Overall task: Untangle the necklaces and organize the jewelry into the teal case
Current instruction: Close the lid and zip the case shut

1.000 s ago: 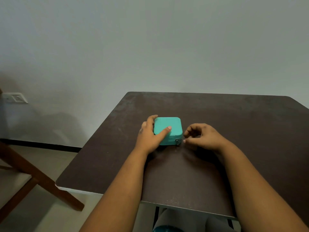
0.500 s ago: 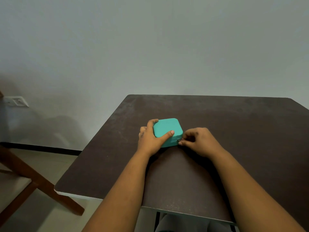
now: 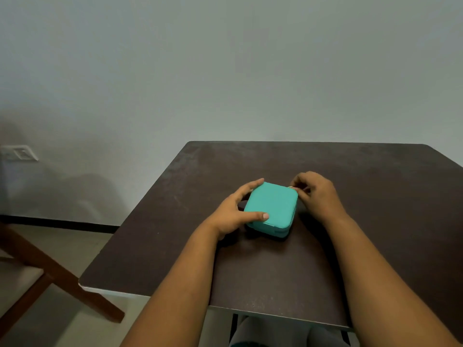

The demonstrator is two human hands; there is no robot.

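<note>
A small teal case (image 3: pixel 271 207) with rounded corners lies closed on the dark brown table (image 3: pixel 375 196). My left hand (image 3: pixel 234 212) holds its left side, thumb on the lid's near edge and fingers reaching round the far left corner. My right hand (image 3: pixel 317 194) is at the far right corner, where its fingertips pinch the small gold zipper pull (image 3: pixel 291 187). The case sits turned, one corner pointing towards me. No necklaces or other jewelry are in view.
The table's near edge (image 3: pixel 150 294) runs close to my body and its left edge slants away. A wooden chair (image 3: pixel 37 269) stands on the floor to the left. A plain wall with a white socket plate (image 3: pixel 18 154) lies behind.
My right hand has travelled from the case's near right corner round to its far right corner with the zipper pull. The case has rotated under my left hand.
</note>
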